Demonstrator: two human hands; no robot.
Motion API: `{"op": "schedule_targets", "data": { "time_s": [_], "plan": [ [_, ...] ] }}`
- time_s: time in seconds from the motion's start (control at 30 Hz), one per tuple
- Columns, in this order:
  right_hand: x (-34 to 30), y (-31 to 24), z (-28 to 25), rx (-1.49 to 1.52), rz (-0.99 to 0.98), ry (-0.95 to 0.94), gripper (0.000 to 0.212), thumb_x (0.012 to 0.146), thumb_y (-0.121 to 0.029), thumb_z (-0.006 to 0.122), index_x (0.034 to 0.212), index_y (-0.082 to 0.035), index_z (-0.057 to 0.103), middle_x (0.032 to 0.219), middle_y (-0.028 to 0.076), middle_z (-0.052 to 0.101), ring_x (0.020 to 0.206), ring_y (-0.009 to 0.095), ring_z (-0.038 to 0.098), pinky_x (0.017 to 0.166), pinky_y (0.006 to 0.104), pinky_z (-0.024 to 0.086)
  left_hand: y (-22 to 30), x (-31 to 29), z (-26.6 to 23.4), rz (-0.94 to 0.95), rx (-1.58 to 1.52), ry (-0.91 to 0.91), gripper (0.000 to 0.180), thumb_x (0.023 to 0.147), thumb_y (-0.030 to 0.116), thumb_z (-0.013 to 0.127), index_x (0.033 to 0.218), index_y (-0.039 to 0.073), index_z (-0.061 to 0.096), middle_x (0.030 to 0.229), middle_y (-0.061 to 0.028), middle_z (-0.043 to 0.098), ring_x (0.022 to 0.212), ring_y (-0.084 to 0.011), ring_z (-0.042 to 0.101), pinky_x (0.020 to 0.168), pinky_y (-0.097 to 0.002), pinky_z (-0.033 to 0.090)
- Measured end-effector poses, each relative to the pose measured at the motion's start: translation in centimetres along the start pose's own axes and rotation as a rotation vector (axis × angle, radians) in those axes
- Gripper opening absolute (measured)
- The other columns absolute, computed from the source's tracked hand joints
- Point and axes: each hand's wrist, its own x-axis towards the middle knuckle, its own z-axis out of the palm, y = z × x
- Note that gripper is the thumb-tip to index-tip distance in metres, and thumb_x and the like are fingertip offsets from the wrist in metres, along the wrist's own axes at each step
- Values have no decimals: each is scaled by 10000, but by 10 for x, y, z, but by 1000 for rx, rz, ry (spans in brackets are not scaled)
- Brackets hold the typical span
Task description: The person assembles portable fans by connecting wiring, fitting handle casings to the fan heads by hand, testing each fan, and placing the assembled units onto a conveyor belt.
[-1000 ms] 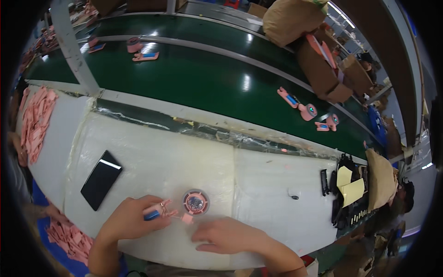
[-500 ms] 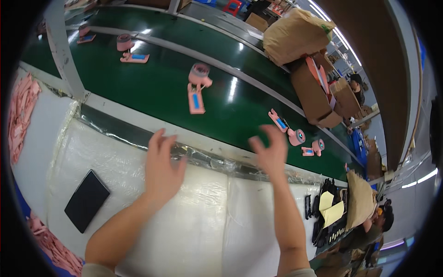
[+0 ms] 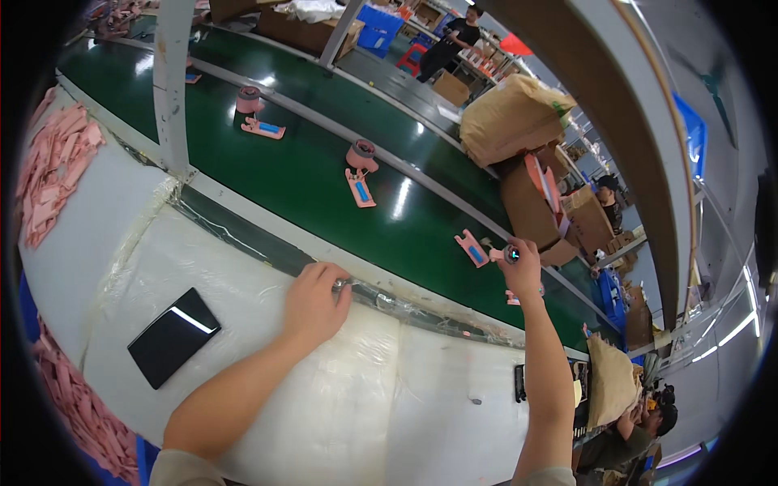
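The right hand (image 3: pixel 525 269) now clamps a pink unit (image 3: pixel 496 255) right of centre; whether the left hand (image 3: pixel 314 301), mid-frame, grips anything, I cannot tell.

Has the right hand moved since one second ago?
Yes: the right hand has moved forward and rightward, from above the white table, across the near pale rail, to a pink part over the green belt.

- Nothing can be read clearly.
- Brown paper bag (image 3: pixel 510 125), between one and two o'clock: green mark (image 3: pixel 562 106), too small to read.
- Round pink part (image 3: pixel 508 254), three o'clock: glowing spot (image 3: pixel 515 255), illegible.
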Motion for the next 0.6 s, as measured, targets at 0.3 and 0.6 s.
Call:
{"op": "schedule_targets", "data": {
  "time_s": [0.3, 0.6],
  "plan": [
    [-27, -192, -170, 149, -277, -280, 474, 724, -36, 791, 1175, -67, 652, 1245, 112, 601, 1123, 320, 598, 904, 390, 526, 52, -48, -10, 25, -99, -245, 1039, 738, 439, 847, 1473, -43, 293, 1481, -275, 368, 1368, -411, 388, 1147, -457, 321],
    [-115, -281, -214, 366, -347, -455, 458, 763, -110, 810, 1189, -59, 649, 1208, 125, 609, 991, 271, 664, 779, 335, 580, 86, -85, -118, -298, -564, -431, 765, 768, 356, 837, 1349, -21, 511, 1132, -181, 661, 1024, -332, 652, 907, -429, 503]
  ]
}}
